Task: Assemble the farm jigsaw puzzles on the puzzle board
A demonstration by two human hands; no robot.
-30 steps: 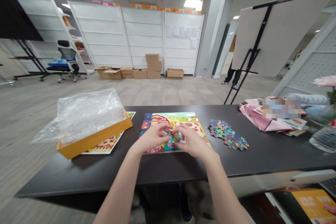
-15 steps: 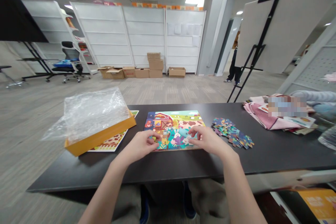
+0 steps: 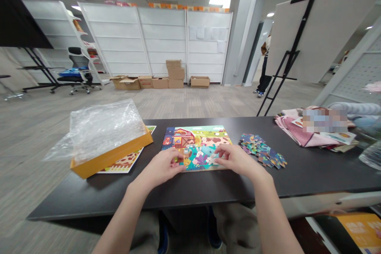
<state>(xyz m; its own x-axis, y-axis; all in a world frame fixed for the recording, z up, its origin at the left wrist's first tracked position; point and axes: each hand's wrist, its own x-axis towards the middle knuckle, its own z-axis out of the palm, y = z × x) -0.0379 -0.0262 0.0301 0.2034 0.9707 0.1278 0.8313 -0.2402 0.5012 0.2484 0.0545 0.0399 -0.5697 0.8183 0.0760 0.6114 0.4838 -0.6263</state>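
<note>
Seen from the side of the room, a colourful cardboard farm jigsaw puzzle [image 3: 202, 135] lies flat on a black tabletop [image 3: 208, 186], midway along the table and toward its near edge. The person's left hand [image 3: 160, 166] curls over the puzzle's near-left corner, fingers pressed down; whether they pinch a piece, I cannot tell. The right hand [image 3: 235, 158] sits over the near-right corner, fingers half-bent and touching the puzzle, with nothing clearly gripped. Just right of the puzzle is a heap of small multicoloured cardboard puzzle pieces [image 3: 262, 151]. To its left, a yellow cardboard box [image 3: 113, 158] under crinkled clear plastic wrap [image 3: 104, 131] overlaps a printed picture sheet [image 3: 125, 162]. The pieces look light, thin and stiff, their printed faces perhaps a little slick. They seem best lifted by their edges between thumb and fingertip, and the fitted section best steadied from above.
</note>
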